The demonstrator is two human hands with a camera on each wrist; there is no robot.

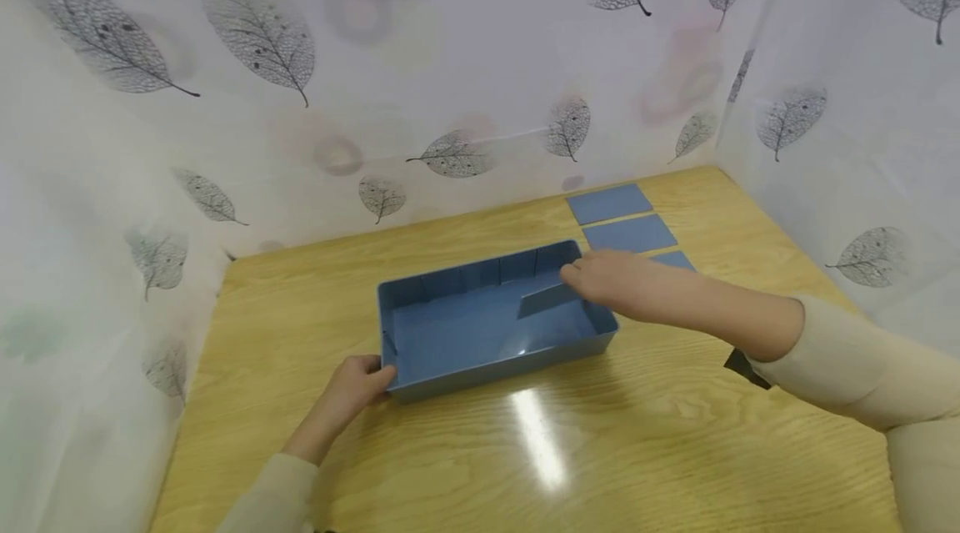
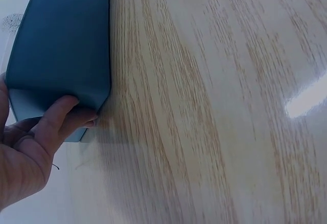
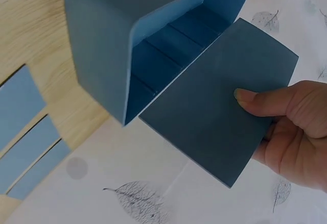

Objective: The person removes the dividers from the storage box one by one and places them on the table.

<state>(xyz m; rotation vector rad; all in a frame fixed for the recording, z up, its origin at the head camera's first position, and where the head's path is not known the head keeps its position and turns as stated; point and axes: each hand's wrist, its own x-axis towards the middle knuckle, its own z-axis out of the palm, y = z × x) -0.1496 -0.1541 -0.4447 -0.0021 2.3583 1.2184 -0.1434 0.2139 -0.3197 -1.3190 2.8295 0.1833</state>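
Note:
A blue rectangular box [image 1: 480, 366] with an open top stands on the wooden table, thin ridges lining its inner walls. My left hand [image 1: 356, 387] grips the box's near left corner, thumb over the rim; in the left wrist view its fingers [image 2: 65, 113] lie against the outside of the box [image 2: 61, 40]. My right hand [image 1: 618, 283] is above the box's right end and pinches a flat blue divider panel [image 1: 546, 299]. In the right wrist view the thumb lies on the face of the panel [image 3: 219, 101], whose edge is close to the box's rim; whether they touch I cannot tell.
Several more flat blue panels [image 1: 628, 233] lie in a row on the table [image 1: 300, 299], behind and right of the box. White leaf-printed sheeting [image 1: 465, 57] hangs along the back and both sides. A bright light reflection lies on the tabletop in front of the box.

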